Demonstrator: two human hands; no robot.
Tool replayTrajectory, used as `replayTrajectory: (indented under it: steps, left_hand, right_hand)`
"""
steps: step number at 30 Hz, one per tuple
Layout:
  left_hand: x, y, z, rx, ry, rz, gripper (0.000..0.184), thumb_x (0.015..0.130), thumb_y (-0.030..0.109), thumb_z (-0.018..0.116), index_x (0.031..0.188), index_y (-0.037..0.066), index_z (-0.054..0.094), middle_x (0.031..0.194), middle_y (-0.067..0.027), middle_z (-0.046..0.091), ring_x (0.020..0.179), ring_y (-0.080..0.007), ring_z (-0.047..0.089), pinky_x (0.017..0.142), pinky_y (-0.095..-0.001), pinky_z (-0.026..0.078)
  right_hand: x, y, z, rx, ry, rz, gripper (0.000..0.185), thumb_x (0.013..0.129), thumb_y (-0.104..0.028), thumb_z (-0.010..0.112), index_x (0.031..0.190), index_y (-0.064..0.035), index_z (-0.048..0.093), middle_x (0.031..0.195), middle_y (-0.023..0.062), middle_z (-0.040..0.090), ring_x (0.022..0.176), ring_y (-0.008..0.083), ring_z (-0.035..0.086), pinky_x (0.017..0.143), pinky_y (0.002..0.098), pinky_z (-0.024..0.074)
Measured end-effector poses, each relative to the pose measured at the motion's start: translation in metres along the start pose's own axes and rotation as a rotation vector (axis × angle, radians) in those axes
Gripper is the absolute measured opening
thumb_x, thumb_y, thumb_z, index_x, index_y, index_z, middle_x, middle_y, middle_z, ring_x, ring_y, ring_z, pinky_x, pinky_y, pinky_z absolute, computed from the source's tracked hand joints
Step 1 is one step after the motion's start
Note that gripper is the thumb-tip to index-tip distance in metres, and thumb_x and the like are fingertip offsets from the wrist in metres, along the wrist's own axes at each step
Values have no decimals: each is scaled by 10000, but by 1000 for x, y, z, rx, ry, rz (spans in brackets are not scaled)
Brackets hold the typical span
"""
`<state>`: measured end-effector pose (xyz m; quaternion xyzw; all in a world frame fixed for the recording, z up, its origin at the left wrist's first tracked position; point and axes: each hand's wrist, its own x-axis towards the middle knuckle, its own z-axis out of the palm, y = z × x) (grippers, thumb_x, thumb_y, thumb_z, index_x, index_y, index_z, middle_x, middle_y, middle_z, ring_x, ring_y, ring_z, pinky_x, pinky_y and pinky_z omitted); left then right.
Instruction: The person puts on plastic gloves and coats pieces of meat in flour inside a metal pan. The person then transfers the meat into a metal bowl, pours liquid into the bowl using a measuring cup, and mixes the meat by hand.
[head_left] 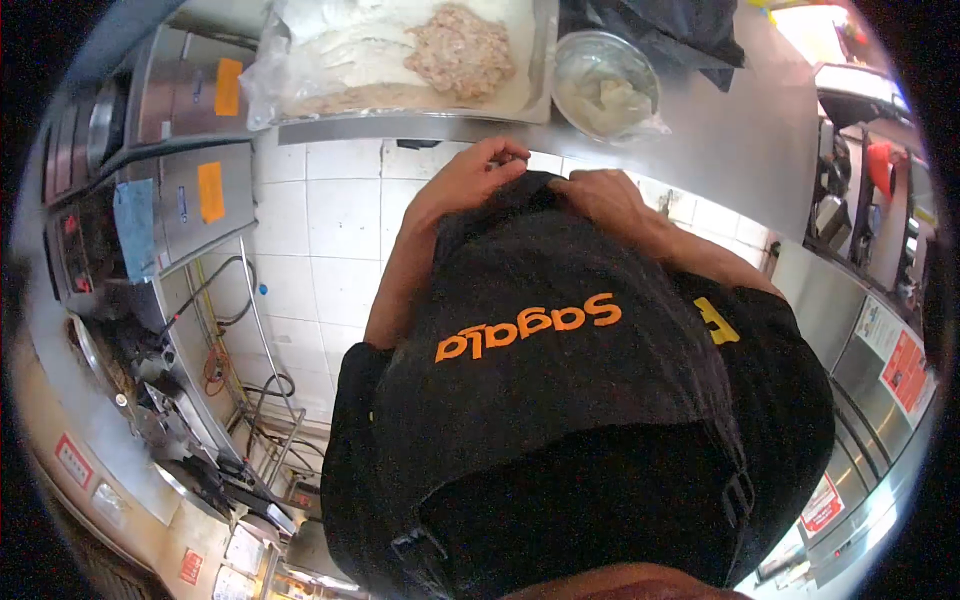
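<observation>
The black apron point(560, 390) on my chest carries orange "Sagala" lettering. Its far edge is bunched up at my hands, over the white-tiled floor. My right hand point(605, 200) has its fingers curled over that edge and grips the cloth. Beside it, my left hand point(475, 175) rests against the apron's left edge, fingers loosely bent with a gap between them. Beyond both hands, a metal tray point(420, 118) holds white powder and a heap of pale pink, raw-looking minced meat point(462, 52). A clear-lined bowl point(640, 105) with pale contents stands right of the tray.
The steel counter point(740, 150) runs along the far side, with a black plastic bag point(665, 35) on it. Steel cabinets point(205, 190) with orange labels stand at left, above pipes and hoses point(250, 330). Metal equipment point(850, 340) with posted notices is at right.
</observation>
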<state>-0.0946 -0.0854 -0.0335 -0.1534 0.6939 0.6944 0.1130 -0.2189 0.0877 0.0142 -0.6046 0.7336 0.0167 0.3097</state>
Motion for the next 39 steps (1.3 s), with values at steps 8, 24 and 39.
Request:
replayTrajectory:
  steps: [8,24,39]
  left_hand:
    - [-113,-16,-24,-53,139,-3,284,874,212,496,1104,47,510,1059,-69,541,994,-162,498,891,-296,373]
    - [-291,-85,-25,-229,530,96,283,849,215,539,1075,45,534,977,-49,567,887,-130,511,798,-253,406]
    - [-317,-91,-7,-301,862,215,423,793,333,615,1100,54,530,1041,-130,572,931,-235,534,835,-325,406]
  right_hand:
    - [37,-86,6,-305,-152,-112,145,728,-132,515,707,-74,645,736,127,636,720,275,630,606,381,507]
    - [120,-205,39,536,-376,-382,165,776,-169,624,701,-42,551,639,-46,527,605,60,457,555,226,378]
    - [171,-321,16,698,-445,-658,161,857,-205,542,819,-50,523,711,-9,536,693,68,508,630,220,414]
